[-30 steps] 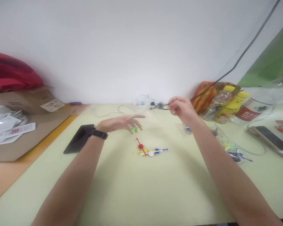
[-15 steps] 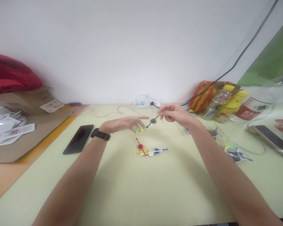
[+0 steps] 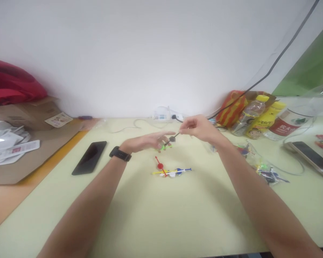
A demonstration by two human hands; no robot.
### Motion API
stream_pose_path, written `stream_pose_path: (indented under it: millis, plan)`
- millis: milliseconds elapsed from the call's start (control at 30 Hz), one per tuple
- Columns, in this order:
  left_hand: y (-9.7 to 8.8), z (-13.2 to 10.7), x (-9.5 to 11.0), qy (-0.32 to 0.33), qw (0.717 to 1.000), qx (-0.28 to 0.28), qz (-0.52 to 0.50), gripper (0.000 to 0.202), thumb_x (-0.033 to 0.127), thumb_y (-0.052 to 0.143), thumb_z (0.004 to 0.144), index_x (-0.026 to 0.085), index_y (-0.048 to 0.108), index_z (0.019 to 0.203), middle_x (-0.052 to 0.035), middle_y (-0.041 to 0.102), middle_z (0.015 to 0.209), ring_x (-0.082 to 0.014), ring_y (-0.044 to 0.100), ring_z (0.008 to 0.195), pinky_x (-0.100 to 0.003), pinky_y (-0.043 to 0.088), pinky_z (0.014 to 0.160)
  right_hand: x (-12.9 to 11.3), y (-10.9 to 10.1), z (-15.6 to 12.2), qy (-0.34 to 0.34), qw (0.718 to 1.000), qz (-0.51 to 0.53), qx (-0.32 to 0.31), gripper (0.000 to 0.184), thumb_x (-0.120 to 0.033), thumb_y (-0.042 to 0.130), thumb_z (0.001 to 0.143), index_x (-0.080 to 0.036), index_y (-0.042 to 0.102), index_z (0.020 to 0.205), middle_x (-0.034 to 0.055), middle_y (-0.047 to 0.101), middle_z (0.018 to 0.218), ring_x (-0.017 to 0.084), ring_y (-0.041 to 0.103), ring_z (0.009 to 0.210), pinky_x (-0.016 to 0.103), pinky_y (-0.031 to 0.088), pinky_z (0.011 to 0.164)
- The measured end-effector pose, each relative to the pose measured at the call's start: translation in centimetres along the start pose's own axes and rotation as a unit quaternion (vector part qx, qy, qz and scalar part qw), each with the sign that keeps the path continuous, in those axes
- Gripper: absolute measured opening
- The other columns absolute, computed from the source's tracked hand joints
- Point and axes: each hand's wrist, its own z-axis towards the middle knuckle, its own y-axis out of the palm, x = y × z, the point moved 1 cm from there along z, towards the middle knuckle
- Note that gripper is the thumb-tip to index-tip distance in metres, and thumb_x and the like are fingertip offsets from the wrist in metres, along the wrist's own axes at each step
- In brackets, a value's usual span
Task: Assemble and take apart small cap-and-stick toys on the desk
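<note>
My right hand [image 3: 197, 128] is closed in a pinch on one end of a black arrow-shaped spinner [image 3: 172, 139], which has a round disc in its middle. The arrow slants down to the left, its lower tip at a green arrow spinner [image 3: 167, 147]. My left hand [image 3: 148, 140] holds that green piece at its fingertips, index finger stretched out above it; the fingers partly hide it. On the table below lie a red arrow spinner [image 3: 160, 166], a yellow one [image 3: 156, 173], a white one [image 3: 172, 175] and a blue one [image 3: 179, 171], overlapping.
To the left lie a black phone [image 3: 89, 157] and a cardboard box [image 3: 29, 111] under a red bag [image 3: 13, 82]. At right stand bottles [image 3: 251, 114], with plastic packets of coloured pieces [image 3: 269, 173] and another phone [image 3: 313, 157]. A cable [image 3: 274, 62] crosses the wall.
My left hand has shifted right with the green spinner. The black spinner has moved slightly left, its tip now over the green piece. The pile below stays put.
</note>
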Motion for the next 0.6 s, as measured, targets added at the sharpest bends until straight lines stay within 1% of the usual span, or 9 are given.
stream_pose_path:
  millis: [67, 133, 200, 233, 300, 367, 400, 467, 600]
  plan:
    - [0.2, 0.2, 0.1, 0.009, 1.0, 0.0, -0.007, 0.082, 0.033, 0.063, 0.088, 0.034, 0.032, 0.163, -0.0105, 0.056, 0.139, -0.0286, 0.051, 0.127, -0.042, 0.047, 0.1, 0.1, 0.2, 0.1, 0.001, 1.0, -0.019, 0.018, 0.025, -0.039, 0.082, 0.072, -0.016, 0.074, 0.074, 0.0061, 0.073, 0.075, 0.016, 0.063, 0.067, 0.026, 0.044, 0.058]
    - [0.3, 0.3, 0.1, 0.017, 1.0, 0.004, -0.011, 0.081, 0.031, 0.064, 0.088, 0.034, 0.034, 0.162, -0.0101, 0.056, 0.137, -0.0273, 0.053, 0.124, -0.041, 0.047, 0.098, 0.1, 0.3, 0.1, 0.009, 0.999, -0.032, 0.032, 0.025, -0.039, 0.081, 0.072, -0.015, 0.074, 0.075, 0.006, 0.074, 0.076, 0.016, 0.063, 0.067, 0.026, 0.042, 0.057]
    - [0.4, 0.3, 0.1, 0.023, 1.0, 0.005, -0.013, 0.079, 0.03, 0.064, 0.088, 0.034, 0.036, 0.162, -0.0098, 0.056, 0.136, -0.0268, 0.053, 0.122, -0.04, 0.047, 0.097, 0.1, 0.4, 0.0, 0.014, 0.999, -0.044, 0.026, 0.024, -0.037, 0.08, 0.074, -0.016, 0.075, 0.082, 0.0058, 0.075, 0.076, 0.016, 0.061, 0.065, 0.025, 0.039, 0.054]
    - [0.4, 0.3, 0.1, 0.026, 1.0, 0.004, -0.013, 0.079, 0.03, 0.064, 0.088, 0.034, 0.036, 0.162, -0.0097, 0.057, 0.135, -0.0269, 0.054, 0.122, -0.04, 0.047, 0.096, 0.0, 0.4, -0.1, 0.014, 0.999, -0.049, 0.006, 0.023, -0.037, 0.077, 0.077, -0.016, 0.076, 0.087, 0.0059, 0.076, 0.077, 0.016, 0.061, 0.065, 0.025, 0.038, 0.054]
    - [0.3, 0.3, -0.2, 0.027, 1.0, 0.004, -0.016, 0.079, 0.028, 0.062, 0.088, 0.035, 0.035, 0.162, -0.0095, 0.057, 0.136, -0.0274, 0.053, 0.124, -0.04, 0.047, 0.096, -0.3, 0.3, -0.4, 0.01, 0.996, -0.057, -0.061, 0.024, -0.04, 0.07, 0.085, -0.018, 0.077, 0.095, 0.0061, 0.078, 0.083, 0.015, 0.059, 0.065, 0.025, 0.038, 0.054]
    - [0.2, 0.3, -0.5, 0.024, 0.999, 0.005, -0.021, 0.08, 0.028, 0.061, 0.088, 0.036, 0.034, 0.163, -0.0094, 0.058, 0.137, -0.0282, 0.053, 0.126, -0.04, 0.046, 0.097, -0.7, 0.1, -0.7, 0.003, 0.991, -0.066, -0.119, 0.028, -0.043, 0.063, 0.092, -0.02, 0.079, 0.096, 0.0061, 0.08, 0.089, 0.015, 0.058, 0.066, 0.026, 0.041, 0.057]
    - [0.1, 0.3, -0.7, 0.021, 0.999, 0.007, -0.024, 0.08, 0.028, 0.061, 0.088, 0.036, 0.033, 0.163, -0.0096, 0.058, 0.138, -0.0288, 0.053, 0.127, -0.04, 0.046, 0.098, -0.9, -0.1, -0.7, 0.0, 0.989, -0.071, -0.129, 0.031, -0.044, 0.06, 0.094, -0.02, 0.08, 0.094, 0.0061, 0.08, 0.091, 0.015, 0.058, 0.067, 0.026, 0.042, 0.058]
    - [0.0, 0.4, -1.0, 0.012, 0.999, 0.008, -0.032, 0.079, 0.029, 0.061, 0.089, 0.035, 0.034, 0.163, -0.0101, 0.058, 0.14, -0.0301, 0.052, 0.128, -0.041, 0.047, 0.098, -1.1, -0.3, -0.8, -0.004, 0.99, -0.077, -0.117, 0.034, -0.044, 0.056, 0.096, -0.02, 0.08, 0.093, 0.0058, 0.08, 0.094, 0.015, 0.058, 0.069, 0.027, 0.045, 0.062]
    - [-0.6, 0.2, -1.5, -0.008, 0.999, 0.017, -0.034, 0.077, 0.029, 0.062, 0.089, 0.033, 0.037, 0.162, -0.0106, 0.059, 0.14, -0.0303, 0.056, 0.127, -0.041, 0.048, 0.099, -0.6, -0.8, -0.3, 0.008, 0.996, -0.074, -0.038, 0.034, -0.042, 0.053, 0.097, -0.019, 0.077, 0.093, 0.0058, 0.079, 0.099, 0.015, 0.059, 0.069, 0.027, 0.046, 0.066]
